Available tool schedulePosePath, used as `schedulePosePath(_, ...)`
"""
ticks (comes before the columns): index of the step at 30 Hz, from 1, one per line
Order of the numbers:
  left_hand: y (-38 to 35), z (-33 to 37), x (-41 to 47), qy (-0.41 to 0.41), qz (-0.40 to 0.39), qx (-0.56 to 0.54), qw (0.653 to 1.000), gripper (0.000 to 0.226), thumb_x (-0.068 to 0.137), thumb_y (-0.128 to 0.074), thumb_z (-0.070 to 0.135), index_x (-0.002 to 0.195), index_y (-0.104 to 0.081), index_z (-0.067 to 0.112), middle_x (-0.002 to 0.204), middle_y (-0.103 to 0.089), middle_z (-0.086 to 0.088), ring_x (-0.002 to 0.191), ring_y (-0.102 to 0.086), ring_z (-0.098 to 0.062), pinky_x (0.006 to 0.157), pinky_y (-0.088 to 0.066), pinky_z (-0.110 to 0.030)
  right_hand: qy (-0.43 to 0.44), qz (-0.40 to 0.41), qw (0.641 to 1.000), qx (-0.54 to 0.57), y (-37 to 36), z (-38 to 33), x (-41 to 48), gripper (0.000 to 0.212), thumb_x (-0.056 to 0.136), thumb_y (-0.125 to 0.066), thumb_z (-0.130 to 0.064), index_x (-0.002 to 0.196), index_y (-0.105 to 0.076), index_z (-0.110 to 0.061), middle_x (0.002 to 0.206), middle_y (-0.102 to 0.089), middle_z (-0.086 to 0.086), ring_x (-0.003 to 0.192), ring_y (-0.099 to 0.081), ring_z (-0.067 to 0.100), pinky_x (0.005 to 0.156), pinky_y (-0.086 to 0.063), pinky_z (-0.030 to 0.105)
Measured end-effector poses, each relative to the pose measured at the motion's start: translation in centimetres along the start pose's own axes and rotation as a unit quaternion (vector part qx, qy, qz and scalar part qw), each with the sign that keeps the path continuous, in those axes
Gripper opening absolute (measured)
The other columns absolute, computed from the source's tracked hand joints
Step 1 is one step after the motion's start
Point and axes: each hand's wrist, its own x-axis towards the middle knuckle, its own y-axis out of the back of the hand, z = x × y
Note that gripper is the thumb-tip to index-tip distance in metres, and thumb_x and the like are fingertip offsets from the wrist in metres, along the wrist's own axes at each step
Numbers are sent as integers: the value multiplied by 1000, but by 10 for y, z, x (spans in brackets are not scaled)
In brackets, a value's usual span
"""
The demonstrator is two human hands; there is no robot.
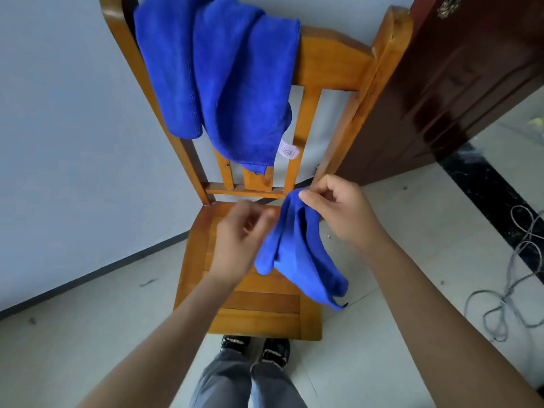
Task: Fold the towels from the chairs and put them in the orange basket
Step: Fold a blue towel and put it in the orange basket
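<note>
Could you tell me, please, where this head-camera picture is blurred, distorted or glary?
Head view: the left hand is motion-blurred, while the right hand pinching the small blue microfibre towel is sharp; the wide lens splays the wooden chair; glare streaks the glossy dark brown door.

Head-worn wide view, steeply down, close over the chair, edges seemingly warped.
</note>
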Motion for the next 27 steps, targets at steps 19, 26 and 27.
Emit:
schedulePosePath(19, -9, -27, -14, 29, -81, 37, 996, 34, 89, -49, -3, 71, -46, 26, 57, -47, 9, 51, -45, -2, 47, -34, -10, 107, -105, 931, -333, -24, 82, -5, 7, 79, -64, -4, 76, -68, 1, 70, -51, 5, 66, -49, 20, 53, -28, 17)
schedulePosePath(26, 13, -36, -6, -7, -50, 97, 994, 29, 85, -58, 1, 69, -52, 24, 53, -46, 11, 51, -47, -4, 46, -33, -9, -70, 79, 981, -164, -32, 104, 3, 4, 80, -63, -5, 81, -61, -8, 73, -55, -7, 61, -49, -1, 55, -33, 7)
schedulePosePath(27, 15, -40, -9, -41, -56, 135, 988, 20, 83, -58, 5, 70, -55, 20, 54, -47, 8, 54, -48, -6, 45, -34, -9, -85, 107, 985, -104, -34, 99, 4, 14, 82, -61, -2, 74, -55, -12, 66, -52, -7, 56, -48, -2, 53, -33, 8)
